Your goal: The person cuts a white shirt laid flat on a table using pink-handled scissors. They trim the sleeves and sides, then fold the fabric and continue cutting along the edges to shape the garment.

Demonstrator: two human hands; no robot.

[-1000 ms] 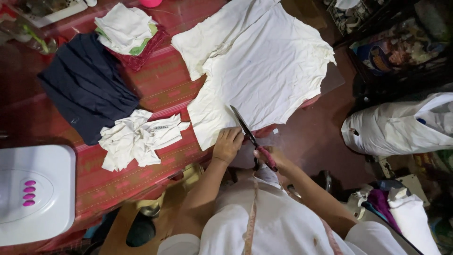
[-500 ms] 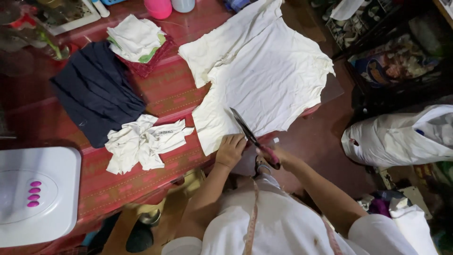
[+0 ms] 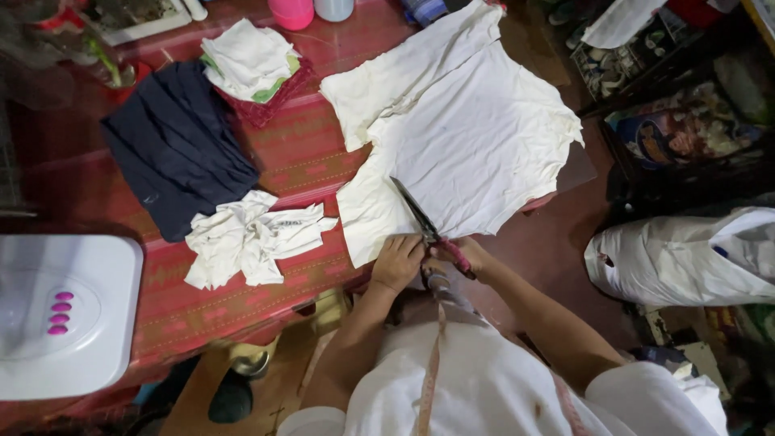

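A white machine (image 3: 56, 315) sits at the far left of the red counter (image 3: 291, 153), then a dark garment (image 3: 173, 145) and crumpled white scraps (image 3: 254, 238). My left hand (image 3: 397, 262) presses flat on the white cloth's (image 3: 468, 137) near edge. My right hand (image 3: 472, 254) grips the scissors (image 3: 424, 222), blades lying on that cloth.

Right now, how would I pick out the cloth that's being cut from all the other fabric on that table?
Start at the red patterned table. At its right end lies the largest piece, a flat cream-white garment spread open. Unlike the crumpled white rags and the dark navy garment to its left, it has scissors cutting into its near edge.
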